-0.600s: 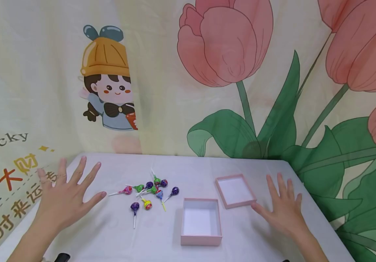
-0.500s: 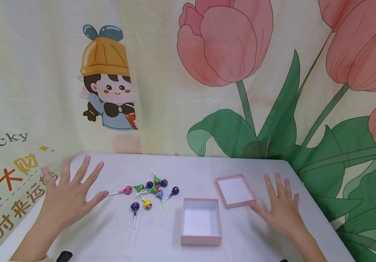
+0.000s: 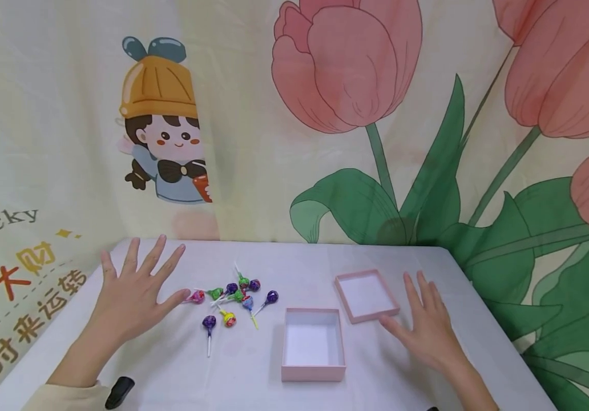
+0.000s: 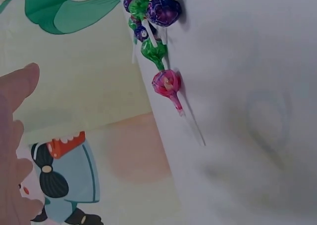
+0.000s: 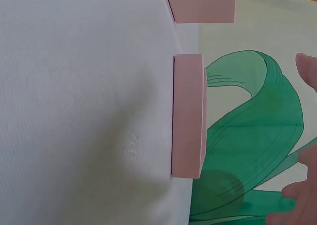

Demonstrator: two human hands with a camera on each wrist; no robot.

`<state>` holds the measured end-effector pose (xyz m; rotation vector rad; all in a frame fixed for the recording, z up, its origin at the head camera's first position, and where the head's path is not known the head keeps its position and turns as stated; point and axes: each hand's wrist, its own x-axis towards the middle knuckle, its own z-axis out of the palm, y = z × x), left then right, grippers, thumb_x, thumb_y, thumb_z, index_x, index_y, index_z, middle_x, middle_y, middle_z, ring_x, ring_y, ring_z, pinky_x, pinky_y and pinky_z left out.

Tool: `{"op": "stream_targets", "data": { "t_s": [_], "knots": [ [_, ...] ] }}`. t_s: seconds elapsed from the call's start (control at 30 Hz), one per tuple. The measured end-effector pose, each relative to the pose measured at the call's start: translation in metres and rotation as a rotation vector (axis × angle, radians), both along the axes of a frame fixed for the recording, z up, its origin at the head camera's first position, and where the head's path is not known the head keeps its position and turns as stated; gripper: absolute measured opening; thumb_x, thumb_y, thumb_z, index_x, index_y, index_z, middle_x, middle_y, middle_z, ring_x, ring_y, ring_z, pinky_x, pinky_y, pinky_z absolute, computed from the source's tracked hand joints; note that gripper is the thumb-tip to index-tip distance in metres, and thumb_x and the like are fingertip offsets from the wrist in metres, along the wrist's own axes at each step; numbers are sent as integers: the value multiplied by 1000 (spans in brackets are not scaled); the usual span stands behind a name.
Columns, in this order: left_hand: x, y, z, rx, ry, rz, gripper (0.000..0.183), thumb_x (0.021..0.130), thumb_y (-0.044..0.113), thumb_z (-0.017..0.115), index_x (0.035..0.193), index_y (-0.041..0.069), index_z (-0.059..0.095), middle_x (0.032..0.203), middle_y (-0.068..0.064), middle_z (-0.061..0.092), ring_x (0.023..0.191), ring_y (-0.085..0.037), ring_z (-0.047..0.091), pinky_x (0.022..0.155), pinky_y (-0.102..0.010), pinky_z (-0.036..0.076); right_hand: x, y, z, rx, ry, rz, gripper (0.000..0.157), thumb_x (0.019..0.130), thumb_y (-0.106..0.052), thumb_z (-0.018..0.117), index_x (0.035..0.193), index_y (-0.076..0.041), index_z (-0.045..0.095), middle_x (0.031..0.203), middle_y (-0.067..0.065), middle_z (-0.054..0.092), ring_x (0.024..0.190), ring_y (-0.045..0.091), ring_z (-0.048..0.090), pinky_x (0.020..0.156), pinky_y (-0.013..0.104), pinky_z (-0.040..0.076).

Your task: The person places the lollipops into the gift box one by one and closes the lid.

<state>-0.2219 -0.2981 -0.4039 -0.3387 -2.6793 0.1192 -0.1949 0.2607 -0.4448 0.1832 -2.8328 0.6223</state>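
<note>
Fingers spread, my left hand (image 3: 135, 299) hovers over the table's left side, its thumb tip overlapping the stick of a pink lollipop (image 3: 198, 296) in the head view. My right hand (image 3: 428, 328) is also held up with fingers extended, thumb tip by the near corner of the pink box lid (image 3: 367, 295), which lies with its white inside up. Between the hands stands an open pink box (image 3: 313, 345) with a white inside. Several wrapped lollipops lie in a loose cluster, among them a yellow one (image 3: 229, 318) and, nearer me, a purple one (image 3: 209, 323). Neither hand holds anything.
A white cloth covers the table (image 3: 376, 377). Behind it hangs a curtain (image 3: 253, 171) printed with tulips, a cartoon figure and lettering. A black strap piece (image 3: 120, 393) shows at my left wrist.
My left hand has moved right and slightly up, toward the lollipops. The right hand has shifted a little left, toward the lid. The head view has turned slightly; lollipops and box stay in place.
</note>
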Motion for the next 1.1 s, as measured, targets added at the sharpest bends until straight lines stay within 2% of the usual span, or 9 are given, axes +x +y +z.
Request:
{"op": "stream_targets", "data": {
  "t_s": [0.2, 0.4, 0.67, 0.8, 0.9, 0.97, 1.03, 1.1],
  "knots": [
    [-9, 14, 3, 21, -15, -41, 99, 91, 61, 72, 170, 27, 23, 175, -18, 21, 156, -55, 18, 116, -82, -8, 2, -13, -2, -68, -29, 7, 109, 95, -68, 68, 172, -18, 9, 175, 23, 9, 155, 56, 17, 109, 84, 28],
    [-17, 23, 4, 12, -17, -73, 99, 91, 59, 75, 170, 24, 26, 173, -19, 25, 153, -51, 26, 116, -83, 14, 8, -36, -1, -153, -130, 3, 109, 94, -66, 69, 172, -22, 8, 176, 19, 8, 156, 52, 20, 105, 80, 39],
    [-24, 32, 3, 24, -25, -113, 96, 92, 56, 75, 169, 23, 28, 174, -18, 24, 153, -49, 29, 118, -78, 23, 14, -56, -3, -250, -180, 60, 110, 92, -66, 72, 172, -27, 7, 177, 13, 10, 156, 47, 26, 106, 77, 41],
    [-27, 35, 3, 49, -19, -144, 95, 92, 52, 77, 169, 21, 30, 173, -19, 26, 152, -49, 31, 118, -74, 28, 18, -62, -8, -338, -193, 123, 108, 93, -59, 77, 172, -29, 10, 175, 11, 17, 150, 42, 39, 106, 63, 51],
    [-30, 39, 2, 58, -26, -159, 93, 93, 51, 77, 168, 18, 33, 172, -19, 28, 151, -48, 32, 117, -72, 31, 21, -66, -13, -413, -242, 156, 108, 91, -52, 81, 171, -33, 12, 172, 7, 25, 142, 34, 49, 96, 43, 59],
    [-31, 41, 2, 61, -35, -160, 92, 93, 51, 76, 167, 17, 34, 172, -19, 28, 151, -48, 33, 116, -72, 33, 23, -70, -15, -449, -278, 168, 107, 91, -50, 83, 171, -34, 14, 170, 5, 29, 137, 29, 52, 91, 36, 60],
    [-33, 43, 1, 64, -44, -157, 91, 94, 51, 76, 167, 17, 34, 172, -19, 27, 152, -48, 32, 116, -71, 33, 24, -72, -17, -482, -311, 183, 106, 91, -46, 84, 171, -34, 16, 167, 5, 34, 133, 26, 54, 89, 35, 59],
    [-34, 45, 1, 67, -54, -153, 91, 94, 51, 76, 167, 18, 34, 173, -19, 27, 152, -48, 32, 116, -71, 33, 25, -74, -18, -511, -339, 202, 104, 91, -43, 84, 171, -32, 18, 165, 7, 38, 130, 26, 57, 90, 39, 59]
  ]
}}
